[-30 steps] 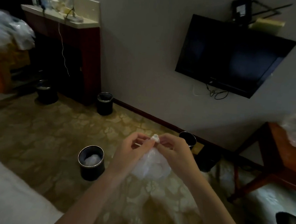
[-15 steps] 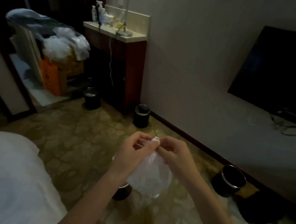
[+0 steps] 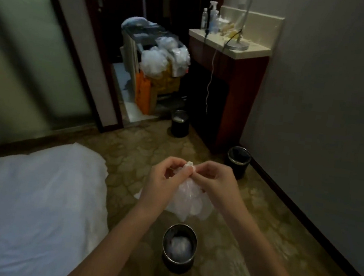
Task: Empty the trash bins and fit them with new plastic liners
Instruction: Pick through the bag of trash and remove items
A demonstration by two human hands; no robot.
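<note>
A filled, translucent white trash bag [image 3: 190, 202] hangs in front of me. Its neck is bunched into a small white knot at the top. My left hand [image 3: 165, 182] and my right hand [image 3: 214, 181] both pinch that knot from either side. Directly below the bag stands a small black round bin [image 3: 179, 247] with a metal rim and crumpled white plastic inside. A second black bin [image 3: 238, 162] stands by the wall at the right. A third bin [image 3: 179, 123] with something white inside stands farther back beside the cabinet.
A white bed [image 3: 32, 208] fills the lower left. A wooden cabinet [image 3: 229, 80] with a pale top, bottles and a lamp stands against the right wall. Behind it, a housekeeping cart [image 3: 154, 68] loaded with white bags blocks the doorway. Patterned carpet [image 3: 144, 147] lies between.
The view has swung left: the television has left the frame and the cart and doorway have come in. Both hands keep their hold on the bag's knot.
</note>
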